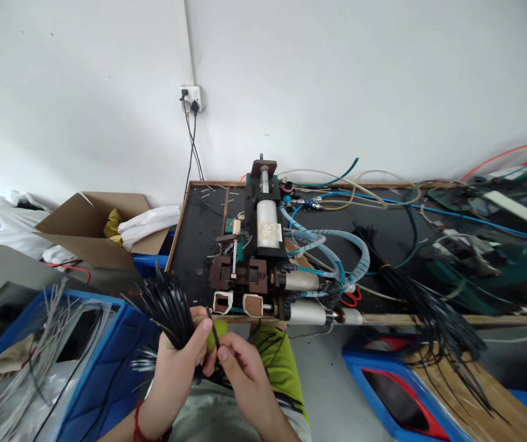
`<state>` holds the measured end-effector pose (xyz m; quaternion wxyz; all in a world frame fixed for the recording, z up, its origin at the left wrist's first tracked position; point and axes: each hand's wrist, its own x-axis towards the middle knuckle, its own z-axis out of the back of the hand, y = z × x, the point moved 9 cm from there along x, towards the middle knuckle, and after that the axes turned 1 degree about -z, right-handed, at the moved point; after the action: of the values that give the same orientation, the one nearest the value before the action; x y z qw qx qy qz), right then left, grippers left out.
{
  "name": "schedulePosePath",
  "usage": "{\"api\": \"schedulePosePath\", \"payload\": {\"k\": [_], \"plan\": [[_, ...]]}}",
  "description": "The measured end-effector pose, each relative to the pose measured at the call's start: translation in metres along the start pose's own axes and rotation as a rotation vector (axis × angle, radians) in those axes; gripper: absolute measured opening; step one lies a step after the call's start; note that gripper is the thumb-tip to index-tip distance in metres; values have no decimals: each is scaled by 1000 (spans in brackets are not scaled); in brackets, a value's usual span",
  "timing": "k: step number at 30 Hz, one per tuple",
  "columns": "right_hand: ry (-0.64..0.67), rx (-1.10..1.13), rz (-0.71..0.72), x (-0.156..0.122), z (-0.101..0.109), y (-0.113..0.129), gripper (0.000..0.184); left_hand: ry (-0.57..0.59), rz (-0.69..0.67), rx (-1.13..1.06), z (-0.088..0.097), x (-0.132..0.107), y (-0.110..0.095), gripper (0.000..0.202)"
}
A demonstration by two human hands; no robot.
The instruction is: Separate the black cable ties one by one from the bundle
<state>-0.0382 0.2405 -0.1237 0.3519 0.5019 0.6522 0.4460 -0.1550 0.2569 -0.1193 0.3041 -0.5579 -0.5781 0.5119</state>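
Note:
My left hand point(180, 359) is closed around a fanned bundle of short black cables point(164, 304), held upright over my lap. My right hand point(240, 365) pinches a single black cable point(214, 331) next to that bundle, its tip pointing up toward the machine. Just ahead on the black bench top point(199, 239) stands a small pneumatic machine point(263, 245) with a white cylinder, brown blocks and blue hoses. Its two small openings point(238, 302) face me at the bench edge.
More black cables point(429, 301) drape over the bench edge at right onto a blue crate with a board point(456, 380). A blue bin with pale wires point(37, 362) sits at left, a cardboard box point(92, 230) behind it. Tangled hoses and wires cover the right bench.

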Motion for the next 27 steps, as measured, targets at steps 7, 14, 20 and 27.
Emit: {"api": "schedulePosePath", "payload": {"k": [7,14,20,27], "plan": [[-214,685,-86,8,10,-30,28,-29,-49,-83,1,4,-15,31],[-233,828,-175,20,5,-36,24,-31,-39,-86,-4,4,-19,28],[-240,861,-187,24,5,-40,23,-27,-38,-76,-7,7,-20,28],[-271,873,-187,24,6,-44,24,15,-40,-43,-13,6,-18,25]]}}
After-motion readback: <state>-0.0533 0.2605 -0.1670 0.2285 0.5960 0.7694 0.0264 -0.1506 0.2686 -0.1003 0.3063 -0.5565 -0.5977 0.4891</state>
